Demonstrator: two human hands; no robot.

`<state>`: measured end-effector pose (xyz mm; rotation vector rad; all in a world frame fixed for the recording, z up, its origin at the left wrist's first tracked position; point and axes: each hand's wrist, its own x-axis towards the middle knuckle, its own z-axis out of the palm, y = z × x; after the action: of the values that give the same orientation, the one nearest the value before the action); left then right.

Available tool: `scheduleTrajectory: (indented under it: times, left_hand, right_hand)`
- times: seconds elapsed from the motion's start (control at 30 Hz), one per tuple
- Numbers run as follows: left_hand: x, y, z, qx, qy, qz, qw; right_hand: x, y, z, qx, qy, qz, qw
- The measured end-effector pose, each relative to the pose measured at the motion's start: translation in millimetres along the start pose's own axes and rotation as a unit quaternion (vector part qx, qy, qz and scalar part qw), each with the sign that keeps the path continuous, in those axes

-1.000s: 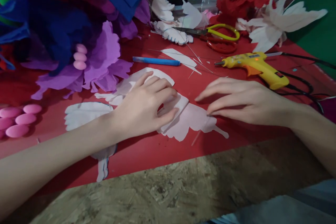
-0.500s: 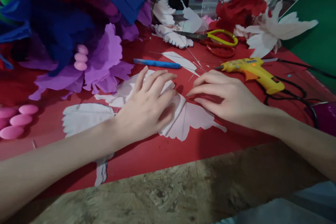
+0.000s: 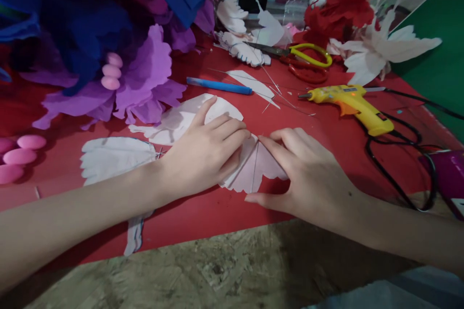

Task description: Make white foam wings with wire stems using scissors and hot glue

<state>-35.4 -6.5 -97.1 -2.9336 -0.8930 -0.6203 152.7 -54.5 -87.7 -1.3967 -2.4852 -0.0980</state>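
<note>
A pale pink wing-shaped paper piece (image 3: pixel 266 168) with a scalloped edge lies flat, a thin wire (image 3: pixel 254 166) running down it. My left hand (image 3: pixel 217 147) rests palm down across its folded left part, fingers spread and slightly bent. With the thumb well apart from the other fingers, my right hand (image 3: pixel 306 169) touches the piece's upper edge near the wire's top end and covers its right tip. Under and behind the left hand are more white wing pieces (image 3: pixel 174 120). Left of the wrist lies a stacked white wing (image 3: pixel 116 157) with wire ends sticking out.
A blue pen (image 3: pixel 219 86), loose wires and a white paper strip (image 3: pixel 250 84) lie beyond the hands. Scissors (image 3: pixel 308 55) and a corded yellow glue gun (image 3: pixel 357 101) are to the right. Purple paper wings (image 3: pixel 145 77) and pink egg-shaped pieces (image 3: pixel 20 156) are at left.
My right hand has come toward me, from beside the loose wires onto the pink wing, its thumb now spread. My left hand has stayed on the paper, its fingers slightly more bent.
</note>
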Motion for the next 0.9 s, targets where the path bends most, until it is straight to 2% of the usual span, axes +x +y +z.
scheduleTrajectory:
  times: [0.37,0.63,0.9]
  left_hand:
    - [-0.3,0.3,0.6,0.001,-0.007,-0.001,1.000]
    - [0.3,0.9,1.0,0.005,-0.004,-0.001,1.000]
    - [0.2,0.5,1.1,0.009,0.001,0.008,1.000]
  right_hand:
    - [-0.5,0.1,1.3,0.000,-0.019,-0.001,1.000]
    - [-1.5,0.3,3.8,0.019,-0.015,0.010,1.000]
    - [-0.5,7.7,6.4,0.029,-0.006,-0.010,1.000]
